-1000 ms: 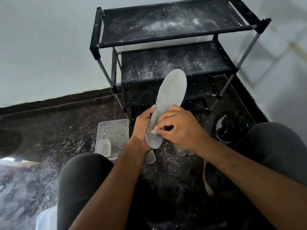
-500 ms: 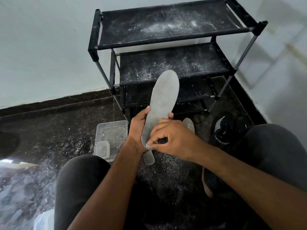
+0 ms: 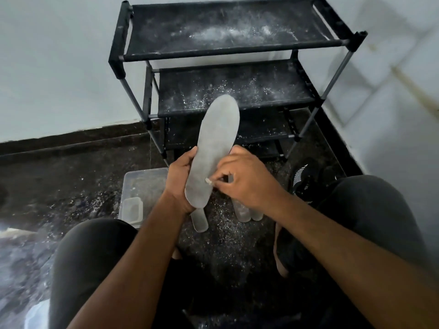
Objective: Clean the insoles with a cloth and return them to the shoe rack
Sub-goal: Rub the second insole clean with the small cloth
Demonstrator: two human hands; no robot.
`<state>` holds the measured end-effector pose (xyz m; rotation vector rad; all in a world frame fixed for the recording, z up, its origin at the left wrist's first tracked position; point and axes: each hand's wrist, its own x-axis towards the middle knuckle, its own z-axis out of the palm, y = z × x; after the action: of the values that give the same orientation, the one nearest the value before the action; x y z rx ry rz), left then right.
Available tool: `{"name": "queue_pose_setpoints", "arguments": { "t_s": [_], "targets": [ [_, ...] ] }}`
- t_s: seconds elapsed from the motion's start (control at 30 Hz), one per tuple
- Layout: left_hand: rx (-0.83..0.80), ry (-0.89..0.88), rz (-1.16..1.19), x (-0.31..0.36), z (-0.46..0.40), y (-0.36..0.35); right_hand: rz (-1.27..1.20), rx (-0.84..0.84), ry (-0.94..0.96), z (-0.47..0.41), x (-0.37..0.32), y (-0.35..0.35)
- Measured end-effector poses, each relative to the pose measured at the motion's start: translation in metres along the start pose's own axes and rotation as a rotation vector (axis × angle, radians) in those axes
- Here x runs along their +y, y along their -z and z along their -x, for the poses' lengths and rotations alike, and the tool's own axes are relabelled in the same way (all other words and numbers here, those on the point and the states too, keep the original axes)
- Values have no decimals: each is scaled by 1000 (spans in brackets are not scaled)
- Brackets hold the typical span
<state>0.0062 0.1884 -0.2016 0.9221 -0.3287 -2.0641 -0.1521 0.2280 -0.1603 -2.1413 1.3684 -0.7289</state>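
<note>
- The left hand (image 3: pixel 178 180) grips a grey insole (image 3: pixel 213 148) by its heel edge, toe tilted toward the far shoe rack (image 3: pixel 237 51).
- The right hand (image 3: pixel 247 181), fingers curled, pinches something small and pale against the insole.
- More insoles (image 3: pixel 247 213) lie on the floor beneath.

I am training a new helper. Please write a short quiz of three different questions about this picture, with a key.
1. True or false: the left hand holds the grey insole.
2. Where is the clear plastic box? A) on the shoe rack B) on the floor
3. Fill in: the rack shelves carry white ____.

Key: 1 true; 2 B; 3 dust. The right hand works at the insole's edge.
</note>
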Motion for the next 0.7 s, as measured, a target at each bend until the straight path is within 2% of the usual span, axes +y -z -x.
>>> {"name": "queue_pose_setpoints", "arguments": {
  "t_s": [0.07,0.2,0.37,0.5,0.57,0.7],
  "targets": [
    [8,7,21,0,0,-1,-23,11,-2,2,-1,-1],
    [-16,79,18,-2,4,-4,-250,-141,17,12,-19,-8],
    [-2,38,6,-3,2,-3,35,37,-20,2,-1,0],
    [-20,108,52,-3,4,-3,-101,-77,83,13,-19,-15],
    [-35,119,26,-3,4,-1,-66,-89,78,11,-14,-12],
    [-19,78,-56,-8,3,-3,193,81,0,-2,11,6]
  ]
}}
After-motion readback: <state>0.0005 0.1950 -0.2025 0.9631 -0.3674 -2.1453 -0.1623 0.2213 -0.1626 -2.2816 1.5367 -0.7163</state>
